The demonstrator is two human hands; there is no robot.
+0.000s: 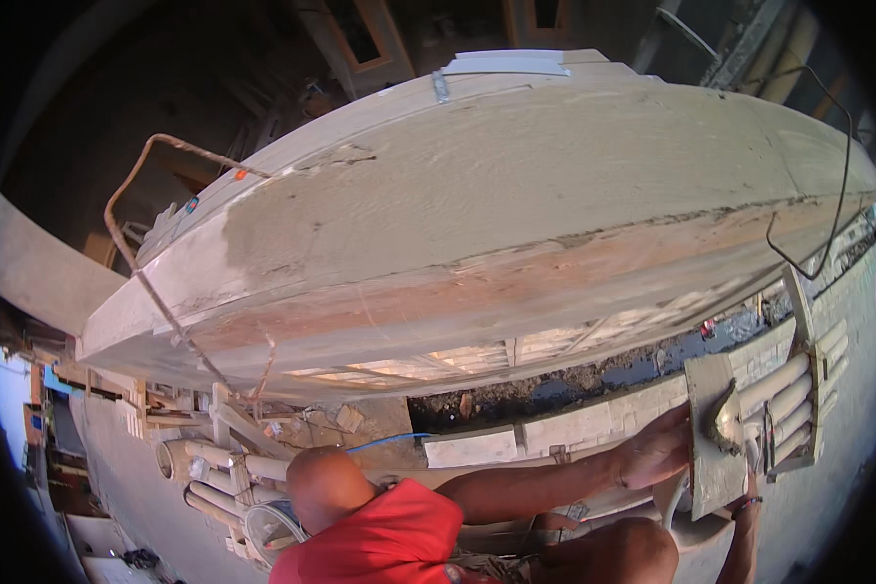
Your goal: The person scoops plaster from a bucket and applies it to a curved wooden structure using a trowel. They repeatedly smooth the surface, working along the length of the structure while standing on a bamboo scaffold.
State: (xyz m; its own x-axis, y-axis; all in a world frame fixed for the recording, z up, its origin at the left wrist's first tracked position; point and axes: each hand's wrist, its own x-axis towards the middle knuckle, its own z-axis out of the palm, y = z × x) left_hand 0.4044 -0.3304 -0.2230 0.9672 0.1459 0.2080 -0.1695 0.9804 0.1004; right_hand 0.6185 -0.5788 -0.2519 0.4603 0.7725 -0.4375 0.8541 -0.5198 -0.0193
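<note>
My left arm, in a red sleeve, reaches across to the right. My left hand (pixel 657 453) grips the edge of a flat mortar board (pixel 708 477), with its fingers partly hidden behind the board. A small lump of grey mortar (pixel 726 419) sticks to the board's face. My right hand (pixel 751 477), with a dark band at the wrist, is at the board's lower right edge; its fingers look closed, but what they hold is unclear. Beyond my arms stretches a large curved structure (pixel 516 175), its broad upper face coated in damp-looking grey plaster. My bent knees show below.
Pale balusters (pixel 790 404) lie at the right, with more balusters (pixel 226 487) at the left beside a bucket (pixel 263 526). Bent metal rods (pixel 117 219) project at the structure's left end; another rod (pixel 833 248) hangs at the right. A ditch with dark water (pixel 633 372) runs beneath.
</note>
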